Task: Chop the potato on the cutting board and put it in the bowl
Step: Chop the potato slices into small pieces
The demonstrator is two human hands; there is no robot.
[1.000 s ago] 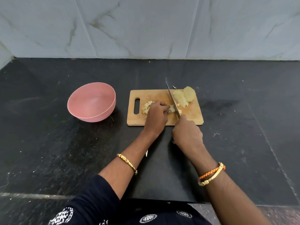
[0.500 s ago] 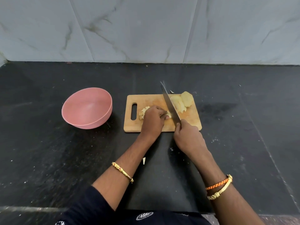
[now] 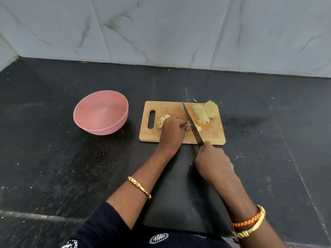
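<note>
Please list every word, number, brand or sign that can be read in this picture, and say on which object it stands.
None: no readable text anywhere.
The bowl, cutting board and knife carry no visible lettering.
The sleeve shows only white round patterns, not letters.

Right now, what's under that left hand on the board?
Potato pieces poke out beside the left hand, next to the knife. Whatever lies under the palm is covered.

Left hand [image 3: 171,129] pins potato pieces [image 3: 163,120] on the cutting board [image 3: 167,109]; right hand [image 3: 213,161] grips the knife [image 3: 192,125], blade down beside them. Pink bowl [image 3: 101,115] sits left.
</note>
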